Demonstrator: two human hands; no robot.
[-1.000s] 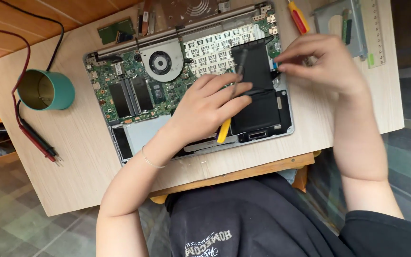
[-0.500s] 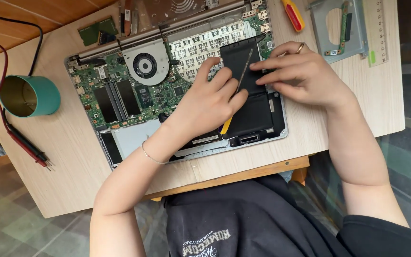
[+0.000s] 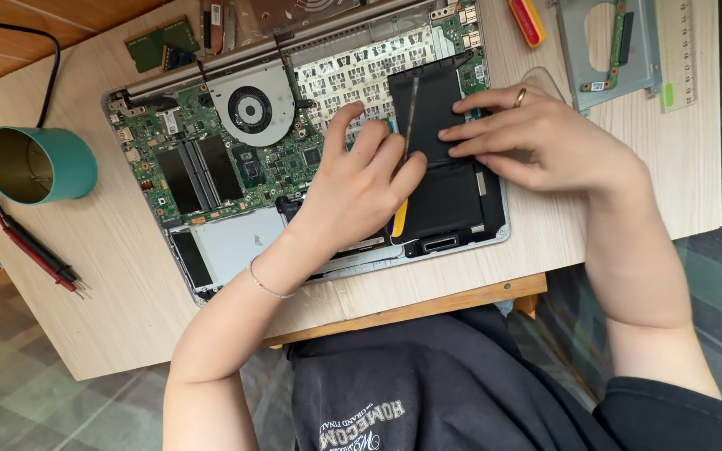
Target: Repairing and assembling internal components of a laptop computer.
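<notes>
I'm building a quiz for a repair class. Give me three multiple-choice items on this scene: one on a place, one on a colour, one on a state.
1. Where does the right hand rest?
A. on the black battery
B. on the fan
C. on the cup

2. What colour is the cup at the left of the table?
A. red
B. teal
C. white

3. How is the laptop?
A. shut
B. screen up
C. cover off, board bare

Answers:
1. A: its fingers lie flat across the battery's top half.
2. B: its outer wall is teal and its inside looks brassy.
3. C: the green board, the round fan and the battery all lie exposed, while the left hand holds a yellow tool at the battery's edge.
</notes>
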